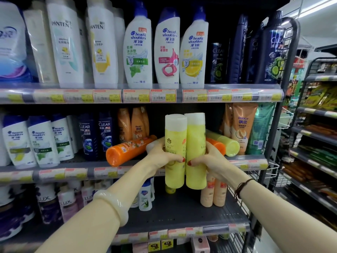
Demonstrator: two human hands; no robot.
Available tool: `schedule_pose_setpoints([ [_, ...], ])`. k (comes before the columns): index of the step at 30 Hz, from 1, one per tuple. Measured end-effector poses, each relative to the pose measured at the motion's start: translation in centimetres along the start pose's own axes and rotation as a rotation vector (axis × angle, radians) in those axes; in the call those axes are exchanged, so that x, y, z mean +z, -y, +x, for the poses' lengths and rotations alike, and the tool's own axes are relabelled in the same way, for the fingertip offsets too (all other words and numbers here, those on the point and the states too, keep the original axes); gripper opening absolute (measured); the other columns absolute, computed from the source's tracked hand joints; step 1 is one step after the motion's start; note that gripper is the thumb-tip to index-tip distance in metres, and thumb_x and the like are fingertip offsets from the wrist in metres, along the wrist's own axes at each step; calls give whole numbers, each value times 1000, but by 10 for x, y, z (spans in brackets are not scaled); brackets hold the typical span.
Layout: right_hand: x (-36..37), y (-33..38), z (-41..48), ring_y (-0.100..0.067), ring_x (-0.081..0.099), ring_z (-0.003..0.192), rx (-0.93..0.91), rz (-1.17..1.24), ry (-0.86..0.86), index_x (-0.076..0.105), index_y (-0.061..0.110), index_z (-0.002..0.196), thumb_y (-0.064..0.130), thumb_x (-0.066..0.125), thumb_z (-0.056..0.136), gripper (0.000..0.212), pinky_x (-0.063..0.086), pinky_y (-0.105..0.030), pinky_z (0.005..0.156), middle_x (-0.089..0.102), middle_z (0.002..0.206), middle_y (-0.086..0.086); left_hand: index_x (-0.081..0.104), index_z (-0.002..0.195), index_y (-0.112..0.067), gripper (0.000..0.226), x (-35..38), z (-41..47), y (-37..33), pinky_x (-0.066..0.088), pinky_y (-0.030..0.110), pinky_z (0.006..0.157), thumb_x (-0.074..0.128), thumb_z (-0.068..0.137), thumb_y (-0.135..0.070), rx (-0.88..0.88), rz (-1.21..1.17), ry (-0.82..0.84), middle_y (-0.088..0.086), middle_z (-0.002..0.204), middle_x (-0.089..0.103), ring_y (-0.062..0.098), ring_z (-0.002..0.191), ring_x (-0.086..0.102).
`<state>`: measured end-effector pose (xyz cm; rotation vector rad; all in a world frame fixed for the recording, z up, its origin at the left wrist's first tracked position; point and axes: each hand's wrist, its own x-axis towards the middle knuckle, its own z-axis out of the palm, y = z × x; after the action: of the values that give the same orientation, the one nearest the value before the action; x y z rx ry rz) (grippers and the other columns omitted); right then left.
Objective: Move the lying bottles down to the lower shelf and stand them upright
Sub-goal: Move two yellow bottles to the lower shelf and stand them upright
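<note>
I hold two yellow bottles upright, side by side, in front of the middle shelf edge. My left hand grips the left yellow bottle. My right hand grips the right yellow bottle. Both have white caps on top, and their bases hang just above the lower shelf. On the middle shelf an orange bottle lies on its side to the left of my hands. Another yellow bottle and an orange one lie behind my right hand.
Two peach tubes stand at the right of the lower shelf, small white bottles and pink Lux bottles to the left. A small yellow item sits behind the held bottles. Upright shampoo bottles fill both upper shelves. Another rack stands right.
</note>
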<state>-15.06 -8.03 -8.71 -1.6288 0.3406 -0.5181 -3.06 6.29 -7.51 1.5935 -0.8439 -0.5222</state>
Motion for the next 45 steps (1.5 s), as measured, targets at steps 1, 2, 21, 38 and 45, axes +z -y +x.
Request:
schedule_pose_setpoints([
  [1,0,-1,-3,-27,66,101,-13,-9,35,51,10,119,-15,73,60,67,57,-42,82,68,110,-12,59,114,-21,59,0,-2,1,56,33,76,82,61,-7,-2,15,7,-1,103,71,16,97,66],
  [2,0,-3,-6,-25,67,99,-23,-12,55,53,11,117,-16,72,60,66,58,-37,77,69,108,-11,58,115,-21,60,-1,-4,2,55,31,74,82,62,-8,-10,26,23,-2,103,71,15,97,66],
  [21,-2,-77,-54,-13,70,92,-58,-135,-4,54,27,106,-4,81,58,64,57,-23,68,74,99,1,65,102,-29,54,24,-26,70,57,29,73,85,53,-19,-73,117,195,-7,95,75,11,92,69],
  [38,-30,-185,-18,17,61,79,-77,-247,-71,46,30,108,-6,81,57,71,47,-3,58,62,97,13,57,110,-24,60,74,14,182,52,26,77,82,57,-11,-90,139,28,-3,104,69,13,99,64],
  [45,-35,-229,3,19,61,72,-98,-247,-109,49,35,93,-6,82,56,64,45,-1,53,64,89,14,55,114,-22,65,85,30,210,51,32,86,83,57,-9,-91,149,-41,1,108,68,17,103,63],
])
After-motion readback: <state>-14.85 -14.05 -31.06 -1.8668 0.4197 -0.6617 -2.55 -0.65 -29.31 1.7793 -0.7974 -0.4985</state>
